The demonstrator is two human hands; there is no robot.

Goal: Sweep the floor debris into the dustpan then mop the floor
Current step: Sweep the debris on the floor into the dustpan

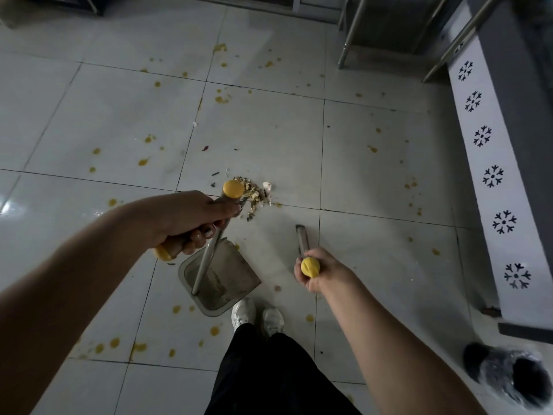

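Grey sheet metal forms the shallow dustpan (233, 274), round-cornered at the back and straight along its open edge, which faces right. It lies flat on the glossy white tiled floor (89, 115), with a slim steel pole (206, 262) rising from its rear. The left hand (191, 217) is clenched round the yellow-capped grip at the pole's top. Beyond the dustpan, apart from it, sits a crumbly heap of pale and dark debris (254, 194). Right of the dustpan, the right hand (317, 272) grasps the yellow-tipped metal broom handle (302, 238). Yellow splotches (143, 161) dot the tiles all round. White shoes (244, 310) stand just behind the dustpan. A white snowflake-patterned panel (490, 175) bounds the floor far right.
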